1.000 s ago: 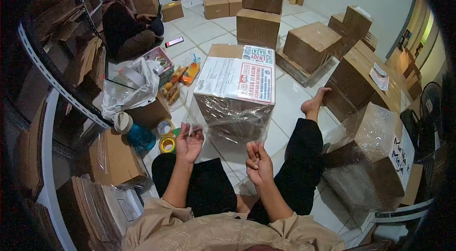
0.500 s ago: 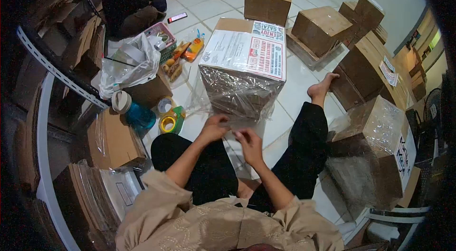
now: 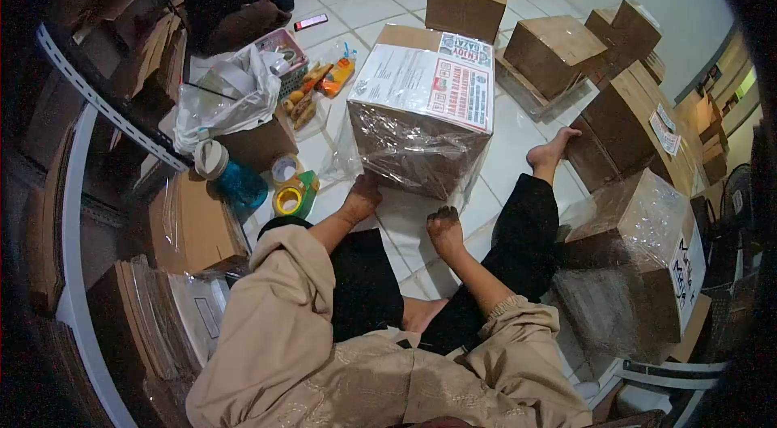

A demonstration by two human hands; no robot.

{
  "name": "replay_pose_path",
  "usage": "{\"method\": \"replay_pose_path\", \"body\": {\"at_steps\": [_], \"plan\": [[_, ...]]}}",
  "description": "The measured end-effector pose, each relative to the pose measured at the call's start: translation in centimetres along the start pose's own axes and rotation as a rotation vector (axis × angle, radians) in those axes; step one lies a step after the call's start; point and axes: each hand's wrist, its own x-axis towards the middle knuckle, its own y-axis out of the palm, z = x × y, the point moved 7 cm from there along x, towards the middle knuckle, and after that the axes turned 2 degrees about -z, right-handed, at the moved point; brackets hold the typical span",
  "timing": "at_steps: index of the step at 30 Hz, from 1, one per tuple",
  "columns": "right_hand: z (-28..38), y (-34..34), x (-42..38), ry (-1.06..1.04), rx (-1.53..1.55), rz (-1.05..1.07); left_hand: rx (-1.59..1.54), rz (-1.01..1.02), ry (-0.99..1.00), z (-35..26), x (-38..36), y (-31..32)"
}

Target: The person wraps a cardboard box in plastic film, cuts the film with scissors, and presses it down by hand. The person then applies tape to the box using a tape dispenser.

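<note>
In front of me on the tiled floor stands a cardboard box [image 3: 413, 154] wrapped in clear plastic wrap [image 3: 441, 173], with printed sheets [image 3: 425, 80] under the film on its top. My left hand [image 3: 362, 198] is at the box's lower near-left corner, its fingers bent round the loose wrap and their tips partly hidden. Just off the near-right bottom edge is my right hand [image 3: 445, 232], fingers curled together at the film's edge; shadow darkens the fingertips. Two tape rolls [image 3: 288, 200] lie left of my left hand, beside a blue bottle [image 3: 235, 181].
A wrapped box [image 3: 627, 254] stands to my right, with more cartons [image 3: 554, 51] behind. At the left are a white plastic bag [image 3: 235, 96], a basket [image 3: 283, 51], bagged food [image 3: 320, 88] and a metal shelf frame [image 3: 113, 120]. Another person [image 3: 231, 3] sits at the back left.
My hands were close together in front of the box with film between them. They have moved apart, the left to the box's lower corner, the right outward to the right.
</note>
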Motion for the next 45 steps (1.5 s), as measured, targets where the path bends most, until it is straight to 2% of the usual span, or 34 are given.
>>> {"method": "replay_pose_path", "body": {"at_steps": [1,2,4,6,7,9,10,11,13,15,16,19,20,23,25,27,29,30,32,34,35,36,37,38,40,41,43,44,45], "plan": [[0.0,0.4,-0.1,-0.044,-0.036,0.153,0.001,0.002,-0.002,-0.2,-0.3,-0.8],[-0.2,1.3,-0.6,-0.084,-0.075,0.302,0.058,-0.042,0.077,-0.8,-0.5,-1.2],[-0.4,0.6,-0.9,-0.142,-0.072,0.239,0.125,-0.089,0.163,-1.5,-1.1,-1.7],[-0.6,-0.5,-1.0,-0.199,-0.066,0.173,-0.103,-0.008,0.285,-2.2,-1.9,-1.9],[-0.8,-0.9,-1.4,-0.232,-0.073,0.194,-0.098,-0.007,0.287,-1.8,-2.2,-2.1],[-0.8,-2.3,-1.4,-0.268,-0.081,0.218,-0.102,0.306,0.278,-0.4,-3.2,-2.0],[-0.9,-2.8,-1.3,-0.277,-0.076,0.281,-0.143,0.322,0.32,0.7,-3.5,-2.8],[-1.0,-2.8,-1.3,-0.283,-0.071,0.344,-0.143,0.32,0.322,2.4,-4.4,-1.9],[-0.9,-3.2,-2.3,-0.306,-0.087,0.3,-0.192,-0.005,0.311,5.5,-5.5,-1.3],[0.0,-3.8,-2.5,-0.335,-0.097,0.253,-0.168,0.032,0.341,5.2,-5.9,-1.8],[0.4,-3.5,-3.3,-0.333,-0.161,0.346,-0.155,0.072,0.37,4.5,-6.5,-1.7],[0.4,-2.4,-4.1,-0.357,-0.22,0.424,-0.167,0.167,0.425,2.1,-6.8,-2.3],[0.3,-1.9,-4.1,-0.345,-0.283,0.458,-0.086,0.328,0.257,2.4,-6.4,-3.0],[0.3,-1.4,-3.7,-0.277,-0.283,0.569,-0.125,0.326,0.309,3.0,-6.5,0.1],[0.2,-1.2,-3.2,-0.219,-0.228,0.633,-0.17,0.273,0.241,3.5,-7.2,0.3],[0.7,-2.8,-2.4,-0.151,-0.065,0.429,-0.208,0.21,0.176,3.7,-6.6,-2.1],[1.6,-4.8,-2.2,-0.183,-0.038,0.426,-0.474,0.581,0.205,2.0,-6.8,-5.0],[1.2,-5.4,-1.9,0.11,0.32,0.461,-0.471,0.569,0.206,1.8,-6.7,-7.5],[1.5,-6.3,-1.5,0.409,0.669,0.479,-0.9,0.661,-0.13,2.0,-6.9,-10.1],[2.4,-7.5,0.4,0.509,0.94,0.363,-1.304,0.268,-0.303,2.4,-5.6,-12.0],[2.7,-7.7,1.3,0.54,1.03,0.32,-1.303,0.268,-0.299,1.9,-4.8,-12.7],[2.6,-7.9,2.7,0.675,1.443,0.199,-1.853,0.112,-0.435,2.0,-3.5,-13.9],[2.3,-8.3,3.9,0.734,1.646,0.126,-2.395,-0.083,-0.563,2.2,-2.7,-14.6],[2.0,-8.9,5.3,0.788,1.848,0.044,-2.393,-0.085,-0.548,2.1,-2.1,-14.5],[2.4,-12.9,8.3,0.706,2.76,-0.185,-2.886,-0.34,-0.398,2.7,-0.5,-14.4],[1.8,-12.8,8.5,0.687,2.754,-0.194,-2.884,-0.337,-0.374,2.7,-0.2,-14.2],[-0.2,-11.0,7.8,0.794,2.755,-0.432,-2.845,-0.604,-0.467,3.6,-1.1,-13.3],[-0.3,-10.2,7.3,0.932,2.674,-0.419,-2.833,-0.617,-0.526,3.4,-1.4,-13.2],[-0.3,-9.9,7.2,0.929,2.674,-0.417,-2.833,-0.62,-0.523,3.3,-1.4,-13.2]]}}
